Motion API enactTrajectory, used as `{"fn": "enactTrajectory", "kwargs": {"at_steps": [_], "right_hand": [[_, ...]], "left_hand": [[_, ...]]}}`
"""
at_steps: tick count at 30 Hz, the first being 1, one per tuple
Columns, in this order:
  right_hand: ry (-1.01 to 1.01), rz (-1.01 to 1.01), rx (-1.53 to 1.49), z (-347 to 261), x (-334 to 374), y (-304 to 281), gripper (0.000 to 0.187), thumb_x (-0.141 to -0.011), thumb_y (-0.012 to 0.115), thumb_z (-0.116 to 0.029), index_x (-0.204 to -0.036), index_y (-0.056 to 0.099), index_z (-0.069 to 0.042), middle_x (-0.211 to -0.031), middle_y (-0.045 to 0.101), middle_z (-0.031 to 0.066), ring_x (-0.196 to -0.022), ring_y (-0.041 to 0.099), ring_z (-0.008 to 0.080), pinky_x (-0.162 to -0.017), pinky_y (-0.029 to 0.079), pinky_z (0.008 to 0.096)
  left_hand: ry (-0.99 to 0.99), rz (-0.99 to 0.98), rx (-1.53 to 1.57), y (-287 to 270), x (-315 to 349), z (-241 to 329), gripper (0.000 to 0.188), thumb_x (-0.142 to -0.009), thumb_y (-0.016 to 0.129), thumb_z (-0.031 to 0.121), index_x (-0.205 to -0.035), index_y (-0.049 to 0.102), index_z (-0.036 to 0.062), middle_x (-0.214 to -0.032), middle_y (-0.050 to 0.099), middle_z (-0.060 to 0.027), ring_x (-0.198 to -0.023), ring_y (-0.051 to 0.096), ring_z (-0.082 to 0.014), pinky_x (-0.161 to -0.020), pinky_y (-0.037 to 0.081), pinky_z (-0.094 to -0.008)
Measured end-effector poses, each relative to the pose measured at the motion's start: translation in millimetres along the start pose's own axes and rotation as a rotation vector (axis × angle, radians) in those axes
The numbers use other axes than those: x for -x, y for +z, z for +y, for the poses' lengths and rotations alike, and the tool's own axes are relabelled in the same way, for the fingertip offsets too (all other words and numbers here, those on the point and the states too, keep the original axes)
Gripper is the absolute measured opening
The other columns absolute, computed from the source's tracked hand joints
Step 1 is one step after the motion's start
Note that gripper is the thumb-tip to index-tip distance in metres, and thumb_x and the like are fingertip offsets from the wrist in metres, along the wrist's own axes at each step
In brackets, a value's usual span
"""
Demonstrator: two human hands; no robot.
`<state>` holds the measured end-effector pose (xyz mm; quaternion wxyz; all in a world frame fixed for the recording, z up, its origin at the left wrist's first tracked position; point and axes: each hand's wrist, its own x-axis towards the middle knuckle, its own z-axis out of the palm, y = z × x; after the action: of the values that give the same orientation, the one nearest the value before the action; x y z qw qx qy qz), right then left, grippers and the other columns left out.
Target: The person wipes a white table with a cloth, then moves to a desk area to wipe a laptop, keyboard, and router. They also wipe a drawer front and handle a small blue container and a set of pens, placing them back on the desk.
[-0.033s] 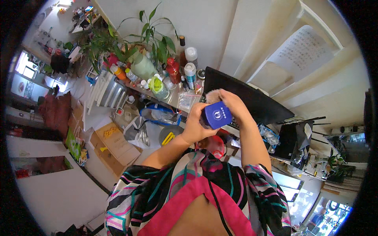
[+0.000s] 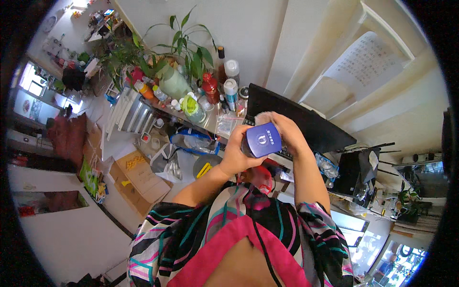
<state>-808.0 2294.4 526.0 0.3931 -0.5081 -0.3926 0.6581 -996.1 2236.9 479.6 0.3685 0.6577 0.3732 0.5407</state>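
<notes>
A container with a square, rounded-corner blue lid is held up in front of my chest, its lid facing me. My left hand is wrapped round its left side. My right hand curls over the far right side, closed on a pale fluffy thing that looks like a cloth and lies against the container's far side. The container's body and most of my right fingertips are hidden. Just beyond my hands stands a black monitor.
Bottles, among them a red bottle and a white spray can, crowd the desk near a potted plant. To the left below are a cardboard box and a blue-edged bag. A black case stands at the right.
The blue lid has turned slightly and shifted a little. My right hand has moved slightly right and nearer, and less of the fluffy thing shows. My left hand keeps its hold.
</notes>
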Motion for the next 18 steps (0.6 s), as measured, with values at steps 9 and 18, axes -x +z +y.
{"fn": "enactTrajectory", "kwargs": {"at_steps": [9,18], "right_hand": [[-0.862,0.139,0.364,-15,69,21,0.068,-0.108,0.033,-0.048,-0.153,0.037,0.002,-0.157,0.039,0.0200,-0.146,0.036,0.0323,-0.121,0.023,0.0404],[-0.273,-0.162,-0.567,0,68,16,0.069,-0.106,0.036,-0.058,-0.159,0.029,-0.014,-0.158,0.041,0.0095,-0.144,0.040,0.0274,-0.118,0.033,0.0430]], "left_hand": [[-0.191,0.105,0.430,11,-55,73,0.082,-0.070,0.086,0.007,-0.138,0.041,0.0041,-0.124,0.058,-0.0068,-0.113,0.060,-0.0174,-0.102,0.048,-0.0348],[-0.333,0.052,0.884,8,-79,87,0.069,-0.079,0.083,0.017,-0.137,0.048,0.0038,-0.122,0.063,-0.0074,-0.112,0.062,-0.0187,-0.100,0.050,-0.0361]]}}
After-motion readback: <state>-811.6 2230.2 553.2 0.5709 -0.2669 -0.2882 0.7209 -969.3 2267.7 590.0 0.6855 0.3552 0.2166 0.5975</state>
